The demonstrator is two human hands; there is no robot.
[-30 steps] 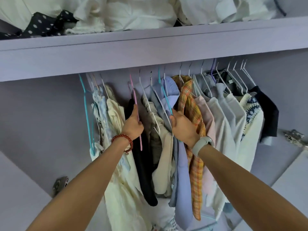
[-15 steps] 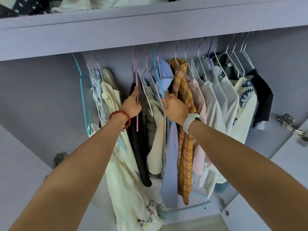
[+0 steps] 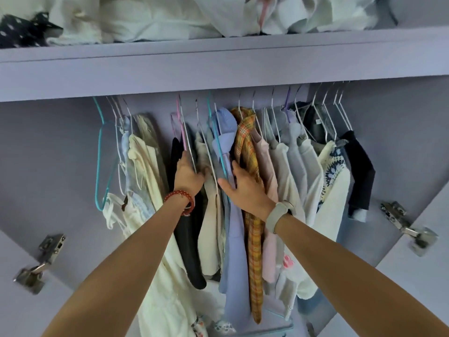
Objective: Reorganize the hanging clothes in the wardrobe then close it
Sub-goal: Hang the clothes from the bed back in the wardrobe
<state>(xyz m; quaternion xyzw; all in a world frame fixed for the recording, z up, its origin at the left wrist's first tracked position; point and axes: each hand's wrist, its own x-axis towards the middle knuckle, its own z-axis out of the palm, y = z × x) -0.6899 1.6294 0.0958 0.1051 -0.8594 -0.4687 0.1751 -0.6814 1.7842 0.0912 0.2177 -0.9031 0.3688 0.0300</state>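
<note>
Clothes hang on wire hangers in an open lilac wardrobe. My left hand (image 3: 188, 175) is closed around the lower arm of a pink hanger (image 3: 182, 127) that carries a black garment (image 3: 187, 239). My right hand (image 3: 245, 188) grips the shoulder of a light blue shirt (image 3: 234, 251) on a teal hanger (image 3: 213, 132). Its thumb sticks out to the left and its fingers are pushed in beside an orange plaid shirt (image 3: 252, 239). A beige garment (image 3: 209, 227) hangs between my hands. The rail is hidden behind the shelf's front.
An empty teal hanger (image 3: 104, 166) and cream dresses (image 3: 145, 190) hang at the left. White and pale tops (image 3: 291, 166) and a dark garment (image 3: 359, 171) fill the right. Folded white bedding (image 3: 170, 18) lies on the shelf (image 3: 218, 66). Door hinges (image 3: 36, 263) (image 3: 410, 229) flank the opening.
Both hands stay on the same hangers. My right thumb has spread out to the left, and the beige garment shows more between my hands. My view has tilted up again.
</note>
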